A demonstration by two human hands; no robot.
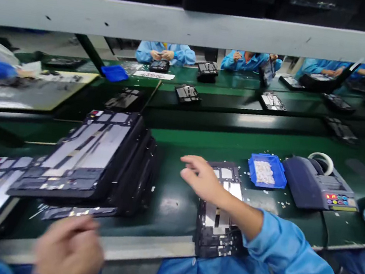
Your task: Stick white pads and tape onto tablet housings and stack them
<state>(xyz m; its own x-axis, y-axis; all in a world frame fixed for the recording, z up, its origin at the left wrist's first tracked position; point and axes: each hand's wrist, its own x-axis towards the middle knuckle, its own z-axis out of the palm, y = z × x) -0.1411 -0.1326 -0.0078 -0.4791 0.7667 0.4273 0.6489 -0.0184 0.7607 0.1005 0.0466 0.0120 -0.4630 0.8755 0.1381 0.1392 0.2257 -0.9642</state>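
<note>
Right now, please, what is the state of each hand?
Left hand: blurred, fingers curled, holds nothing visible; near the stack of black frames.
Right hand: open, empty, above the single frame.

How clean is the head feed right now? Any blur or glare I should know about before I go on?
Head view: motion blur smears the left hand at the bottom edge and the stack of dark trays on the left; the right hand over the flat panel is slightly soft; overhead light glares off the green mat and the trays' shiny faces; the workers in the background are unsharp.
</note>
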